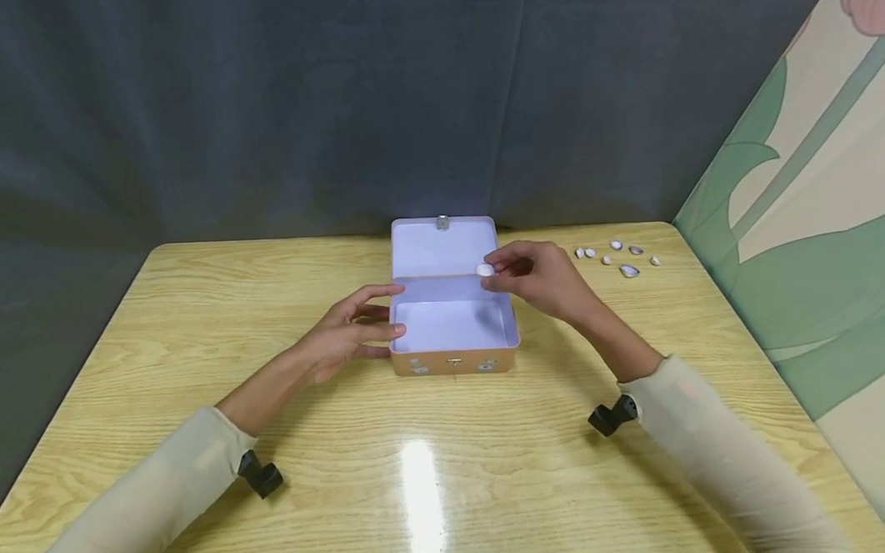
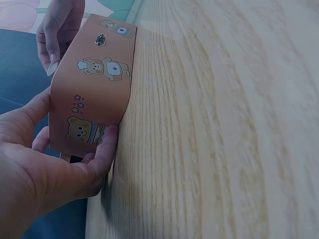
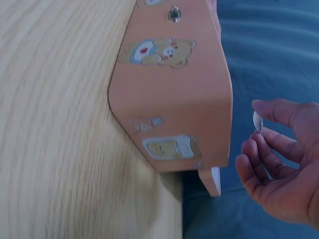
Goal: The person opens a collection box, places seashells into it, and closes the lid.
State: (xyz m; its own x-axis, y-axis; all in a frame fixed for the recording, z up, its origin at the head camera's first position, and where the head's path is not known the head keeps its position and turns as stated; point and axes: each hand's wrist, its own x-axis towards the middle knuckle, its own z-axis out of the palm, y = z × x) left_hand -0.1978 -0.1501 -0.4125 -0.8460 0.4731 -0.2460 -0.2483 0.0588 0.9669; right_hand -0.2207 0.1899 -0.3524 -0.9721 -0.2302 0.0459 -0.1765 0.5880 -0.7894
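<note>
You can't make out what the small white piece (image 1: 485, 269) pinched in your right hand (image 1: 536, 278) is: it is too small in the head view, and in the right wrist view only a sliver (image 3: 257, 121) shows between thumb and fingertip. Your left hand (image 2: 47, 164) is cut off by the left and bottom edges of the left wrist view, and its fingers behind the tin (image 2: 94, 94) are hidden. The little pieces (image 1: 618, 258) beyond your right fingers are too small to identify
</note>
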